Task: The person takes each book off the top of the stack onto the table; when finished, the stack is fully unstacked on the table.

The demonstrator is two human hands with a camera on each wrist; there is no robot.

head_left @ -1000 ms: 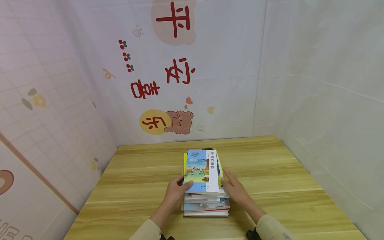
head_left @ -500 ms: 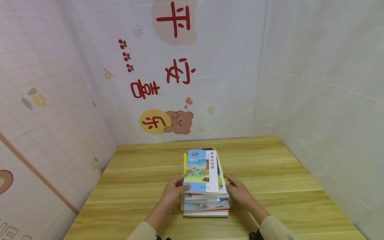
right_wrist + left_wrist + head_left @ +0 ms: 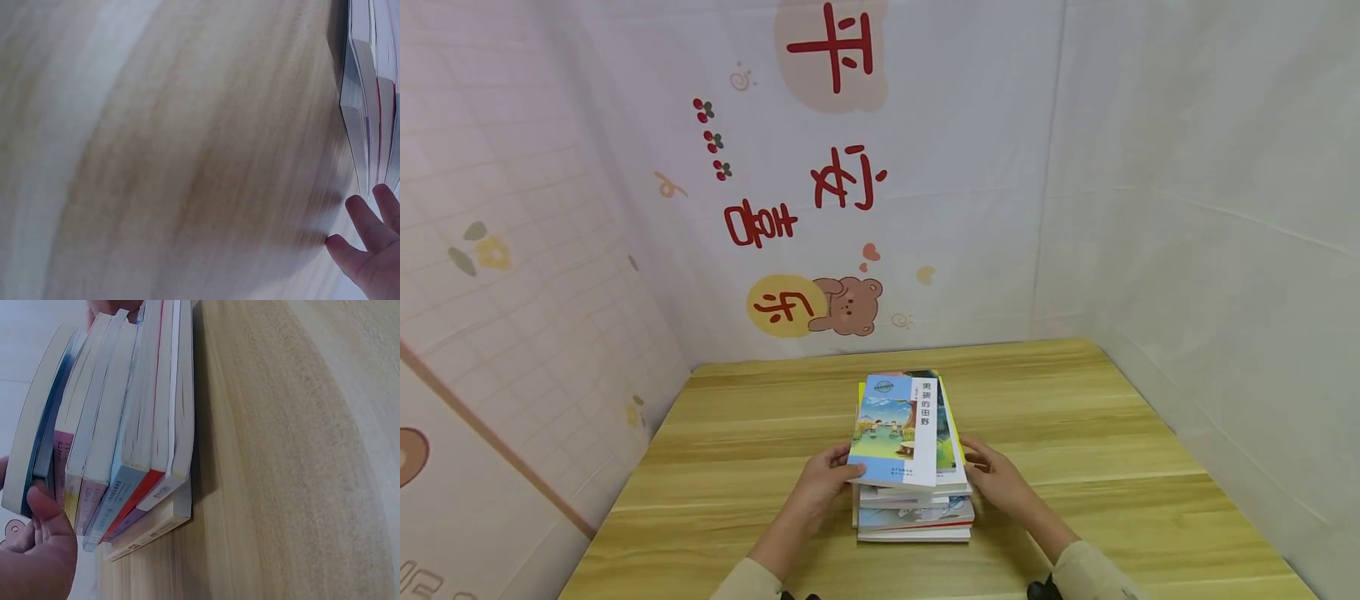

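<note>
The blue-and-white book (image 3: 891, 429) is at the top of the stack of books (image 3: 917, 521), towards the near side of the table (image 3: 1075, 467), and you pinch it by its near left corner with your left hand (image 3: 823, 482), thumb on the cover and a finger tucked beneath. Your right hand (image 3: 997, 481) grasps nothing; its fingers are spread at the stack's right side, and I cannot tell whether they touch it. Your left wrist view shows a gap under the book at your finger; whether its far end bears on anything is unclear. Your likeliest trouble, I judge, is that one-cornered hold: the far right corner could sag or swing, and the cover could slip from under your thumb. A low pull might also drag the yellow-edged book (image 3: 947, 450) showing from under it, and because the stack's edges are staggered, a tug could fan its upper layers or tip them, with your right hand not clearly bracing them. As for writing, you can read the title 男孩的田野 (image 3: 925, 404) down the cover's white strip; the round emblem (image 3: 883, 386), the small print (image 3: 901, 472) and the spines (image 3: 119, 494) are too tiny. The wall hanging (image 3: 970, 167) bears 平安喜乐 in red, turned sideways. No brand is legible.
</note>
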